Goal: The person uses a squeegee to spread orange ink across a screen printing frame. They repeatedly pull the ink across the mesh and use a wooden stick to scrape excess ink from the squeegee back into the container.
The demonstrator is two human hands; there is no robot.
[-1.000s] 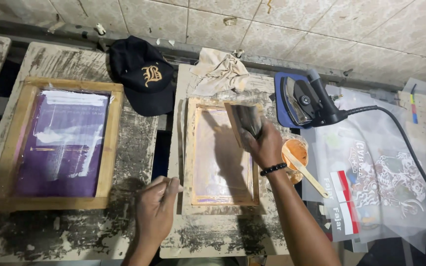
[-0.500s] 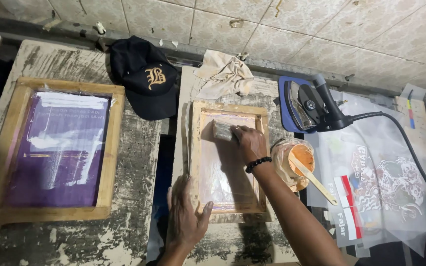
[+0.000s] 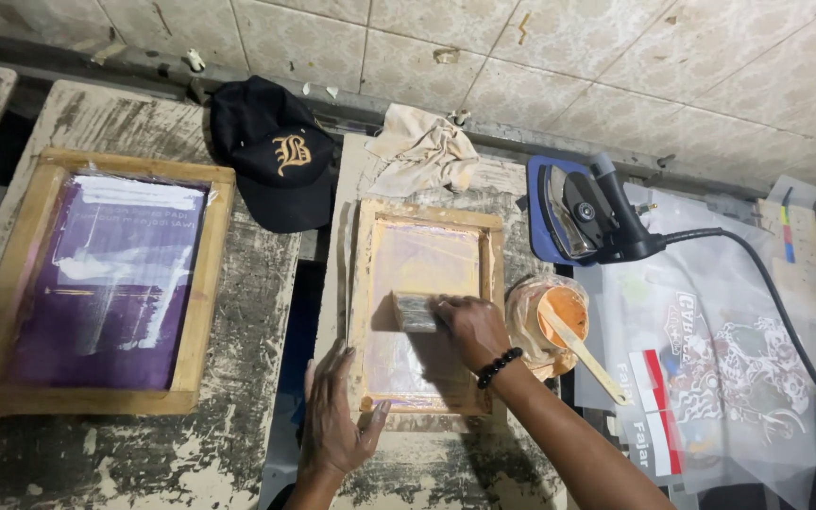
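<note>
Two hands work at one small wooden screen frame (image 3: pixel 424 316) that lies flat on the middle bench. The right hand (image 3: pixel 472 326) is curled shut around a squeegee (image 3: pixel 416 311), fingers wrapped over its top, with a black bead bracelet (image 3: pixel 500 367) at the wrist. The squeegee's blade lies crosswise, its long axis running left to right across the mesh, roughly at the frame's mid-height; the frame's own long axis runs away from the person, so the blade sits square across it. More mesh shows beyond the blade than on the near side, where the hand and forearm cover part of it. The left hand (image 3: pixel 335 423) lies flat and spread, palm down, on the near left corner of the frame, fingers pointing away and its thumb reaching toward the bottom rail, pressing the wood to the bench. It is nearer the person; the right hand is farther out, over the mesh.

Just right of the frame, close to its rail, sits an open tub of orange ink (image 3: pixel 556 321) with a wooden stick (image 3: pixel 586 355) leaning out toward the person. Beyond that, a clothes iron (image 3: pixel 589 210) stands on a blue pad, its black cord trailing right over clear printed film sheets (image 3: pixel 710 359). Behind the frame lies a crumpled rag (image 3: pixel 424 149), with a black cap (image 3: pixel 273 151) to its left. Well apart on the left bench rests a larger wooden frame with purple mesh (image 3: pixel 106 279).
</note>
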